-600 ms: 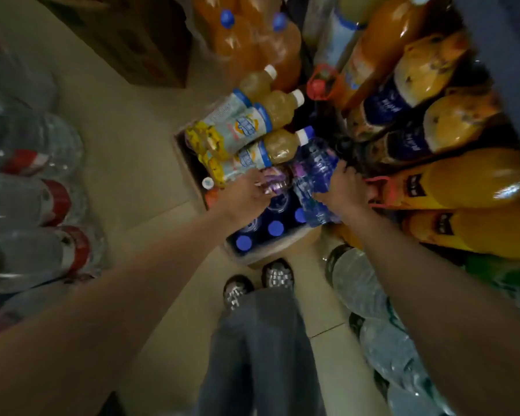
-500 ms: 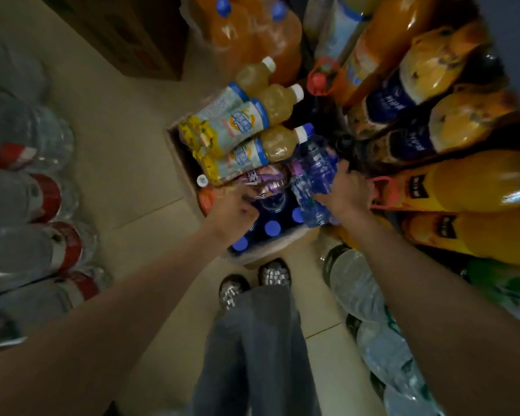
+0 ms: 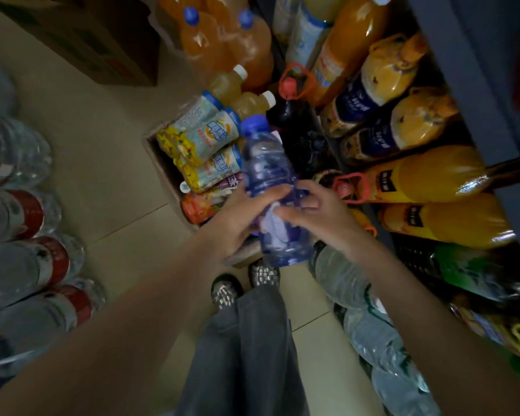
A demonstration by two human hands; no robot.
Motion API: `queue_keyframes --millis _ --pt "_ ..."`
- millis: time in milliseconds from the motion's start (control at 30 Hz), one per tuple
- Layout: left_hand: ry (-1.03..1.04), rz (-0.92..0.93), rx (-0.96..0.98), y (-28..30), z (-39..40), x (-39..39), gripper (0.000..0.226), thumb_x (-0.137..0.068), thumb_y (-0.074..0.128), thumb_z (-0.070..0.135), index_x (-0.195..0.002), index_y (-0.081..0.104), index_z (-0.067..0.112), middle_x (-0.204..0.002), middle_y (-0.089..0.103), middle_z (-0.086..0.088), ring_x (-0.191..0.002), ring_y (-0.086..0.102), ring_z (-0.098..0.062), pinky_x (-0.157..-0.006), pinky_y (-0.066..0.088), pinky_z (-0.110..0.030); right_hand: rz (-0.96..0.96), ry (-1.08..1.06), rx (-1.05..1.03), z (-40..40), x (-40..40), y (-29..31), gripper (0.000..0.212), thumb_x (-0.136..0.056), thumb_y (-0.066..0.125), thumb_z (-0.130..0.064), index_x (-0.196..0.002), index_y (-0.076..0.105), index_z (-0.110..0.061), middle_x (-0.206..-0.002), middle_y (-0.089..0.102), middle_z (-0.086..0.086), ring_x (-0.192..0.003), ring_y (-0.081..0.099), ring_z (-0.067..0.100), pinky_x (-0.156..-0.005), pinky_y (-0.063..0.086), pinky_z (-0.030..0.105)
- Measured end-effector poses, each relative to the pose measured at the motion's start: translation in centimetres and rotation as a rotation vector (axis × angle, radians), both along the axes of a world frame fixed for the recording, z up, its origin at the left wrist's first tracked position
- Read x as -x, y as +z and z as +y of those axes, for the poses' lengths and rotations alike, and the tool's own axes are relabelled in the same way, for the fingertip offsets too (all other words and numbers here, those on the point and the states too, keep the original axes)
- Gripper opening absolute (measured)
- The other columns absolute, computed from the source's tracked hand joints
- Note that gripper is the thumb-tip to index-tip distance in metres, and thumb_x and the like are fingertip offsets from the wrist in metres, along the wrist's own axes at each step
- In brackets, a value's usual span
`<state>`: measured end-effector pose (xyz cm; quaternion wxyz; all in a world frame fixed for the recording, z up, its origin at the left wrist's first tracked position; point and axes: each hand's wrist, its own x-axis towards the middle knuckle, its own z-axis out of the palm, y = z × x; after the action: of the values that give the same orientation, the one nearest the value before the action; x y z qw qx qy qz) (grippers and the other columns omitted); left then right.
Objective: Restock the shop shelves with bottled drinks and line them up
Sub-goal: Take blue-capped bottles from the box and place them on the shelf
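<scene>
Gripping blue bottle [image 3: 269, 187], cap pointing away

Bare floor [image 3: 102, 163] runs open down the aisle's left middle. Water bottles [image 3: 27, 259] crowd the left edge, juice bottles [image 3: 427, 178] pack the right shelf, and a full box [image 3: 162, 163] blocks ahead.

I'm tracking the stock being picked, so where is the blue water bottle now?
Centre of the head view: blue water bottle, held by left hand and right hand above the cardboard box.
</scene>
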<state>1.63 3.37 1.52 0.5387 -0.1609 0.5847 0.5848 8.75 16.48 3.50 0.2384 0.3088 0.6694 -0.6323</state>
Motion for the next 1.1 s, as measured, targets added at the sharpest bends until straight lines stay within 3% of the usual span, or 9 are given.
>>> queue_keyframes --millis 67,233,333,433,567,667,800,967,1100 --pt "0.024 0.094 0.102 -0.3 -2.2 1.5 0.081 -0.049 0.086 0.034 -0.122 0.054 0.017 -0.11 0.068 -0.008 -0.101 0.065 -0.029 -0.089 0.051 -0.048 -0.026 -0.056 0.04 0.9 1.3 -3.0 0.018 -0.081 0.065 -0.033 -0.094 0.063 -0.021 -0.094 0.067 0.008 -0.091 0.063 0.019 -0.085 0.048 0.035" --pt "-0.101 0.236 0.221 -2.0 -7.1 4.9 0.085 -0.037 0.082 0.045 -0.115 0.057 0.027 -0.102 0.07 0.005 -0.09 0.069 -0.013 -0.08 0.055 -0.033 -0.262 0.384 -0.744 0.0 3.3 -12.5 0.057 -0.084 0.067 -0.031 -0.124 0.042 0.001 -0.127 0.048 0.021 -0.116 0.049 0.035 -0.09 0.041 0.038" --pt "-0.153 0.266 0.219 -3.5 -8.1 5.0 0.06 -0.047 0.087 0.03 -0.1 0.059 0.032 -0.089 0.07 0.012 -0.078 0.068 -0.005 -0.068 0.053 -0.023 -0.313 0.514 -0.898 -2.0 4.0 -16.0 0.078 -0.082 0.068 -0.035 -0.137 0.025 0.001 -0.136 0.038 0.022 -0.123 0.043 0.035 -0.098 0.036 0.039" --pt "-0.142 0.256 0.225 -4.1 -8.0 4.6 0.041 -0.067 0.078 0.02 -0.1 0.057 0.033 -0.094 0.066 0.013 -0.083 0.063 -0.002 -0.068 0.049 -0.02 -0.397 0.53 -1.013 -2.4 4.8 -17.3 0.083 -0.084 0.066 -0.034 -0.141 0.017 0.002 -0.139 0.036 0.023 -0.127 0.04 0.038 -0.103 0.032 0.042" --pt "-0.185 0.24 0.224 -3.5 -7.2 3.9 0.046 -0.068 0.079 0.021 -0.106 0.055 0.031 -0.095 0.064 0.015 -0.084 0.061 0.0 -0.069 0.047 -0.019 -0.465 0.561 -0.92 -0.8 5.1 -14.8 0.077 -0.076 0.073 -0.037 -0.132 0.034 -0.001 -0.131 0.048 0.018 -0.121 0.048 0.034 -0.095 0.039 0.038" --pt "-0.264 0.279 0.224 -1.5 -6.0 3.8 0.034 -0.071 0.078 0.018 -0.092 0.055 0.03 -0.084 0.06 0.018 -0.072 0.056 0.006 -0.057 0.044 -0.01 -0.582 0.551 -0.751 0.4 3.7 -11.3 0.072 -0.073 0.075 -0.038 -0.129 0.043 -0.006 -0.127 0.053 0.013 -0.114 0.054 0.031 -0.088 0.044 0.035" --pt "-0.331 0.285 0.227 2.2 -4.1 4.1 0.029 -0.074 0.076 0.016 -0.082 0.053 0.032 -0.08 0.058 0.016 -0.074 0.058 -0.005 -0.06 0.043 -0.015 -0.602 0.465 -0.586 1.9 1.9 -6.2 0.07 -0.076 0.072 -0.04 -0.131 0.044 -0.007 -0.129 0.052 0.014 -0.114 0.054 0.031 -0.083 0.044 0.031" --pt "-0.281 0.287 0.284 3.4 -3.0 3.9 0.047 -0.073 0.077 0.023 -0.114 0.055 0.02 -0.096 0.06 0.006 -0.083 0.057 -0.013 -0.064 0.043 -0.021 -0.509 0.334 -0.462 3.2 2.3 -3.4 0.062 -0.078 0.071 -0.036 -0.128 0.049 -0.008 -0.126 0.054 0.013 -0.112 0.054 0.031 -0.094 0.047 0.038" --pt "-0.272 0.294 0.327 2.1 -3.4 3.3 0.047 -0.072 0.078 0.024 -0.112 0.053 0.017 -0.093 0.06 0.007 -0.079 0.057 -0.01 -0.067 0.043 -0.022 -0.477 0.285 -0.459 3.5 2.9 -3.8 0.071 -0.074 0.073 -0.038 -0.132 0.045 -0.009 -0.131 0.051 0.012 -0.116 0.052 0.032 -0.097 0.046 0.042"
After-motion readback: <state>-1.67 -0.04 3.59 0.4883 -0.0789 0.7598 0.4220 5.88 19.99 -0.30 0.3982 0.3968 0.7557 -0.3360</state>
